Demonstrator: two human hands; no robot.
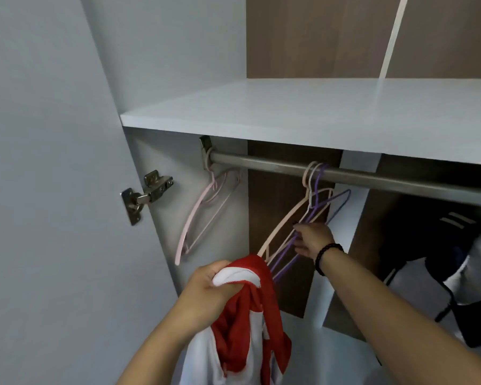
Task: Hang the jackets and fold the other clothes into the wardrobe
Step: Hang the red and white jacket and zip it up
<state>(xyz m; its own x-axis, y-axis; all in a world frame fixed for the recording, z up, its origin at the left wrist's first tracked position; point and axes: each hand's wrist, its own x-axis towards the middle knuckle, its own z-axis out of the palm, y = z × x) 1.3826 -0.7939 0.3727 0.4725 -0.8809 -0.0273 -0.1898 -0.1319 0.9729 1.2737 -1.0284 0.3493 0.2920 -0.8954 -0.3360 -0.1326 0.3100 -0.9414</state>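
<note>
Gripping the red and white jacket (245, 309) by its bunched collar, your left hand (206, 290) has fingers curled tight around the fabric; the rest hangs below your fist. Your right hand (314, 240) reaches into the wardrobe, fingers (300, 227) partly curled around the purple hanger (314, 212); grip looks loose, full closure cannot be told. That hanger and beige hangers (286, 218) hook over the rail (372, 177). Pink hangers (203, 209) hang at the rail's left end. Black and white garment (456, 262) hangs right.
</note>
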